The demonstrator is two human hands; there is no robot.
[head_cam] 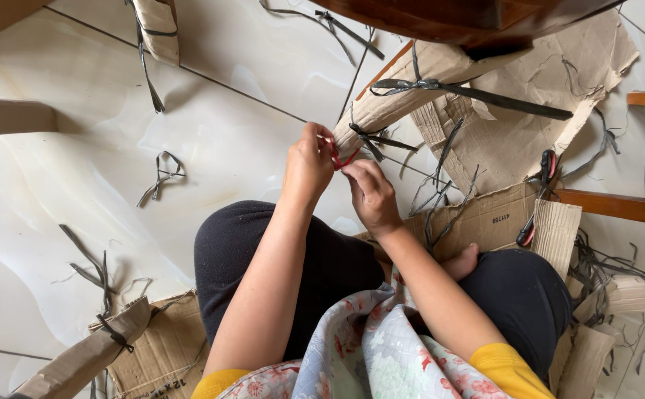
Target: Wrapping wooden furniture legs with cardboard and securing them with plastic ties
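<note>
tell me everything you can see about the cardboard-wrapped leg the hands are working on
The leg is a slanted piece of dark wooden furniture sleeved in creased brown cardboard, running from the upper right down to the hands. Dark grey straps are knotted round it in two places, loose ends trailing. Its lower end meets the left hand and right hand, which pinch a thin red strip there. It hangs over the pale tiled floor.

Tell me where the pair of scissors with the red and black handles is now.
In the head view, the pair of scissors with red and black handles lies on the flat brown cardboard sheet, right of the right hand, beside a corrugated cardboard piece.
</note>
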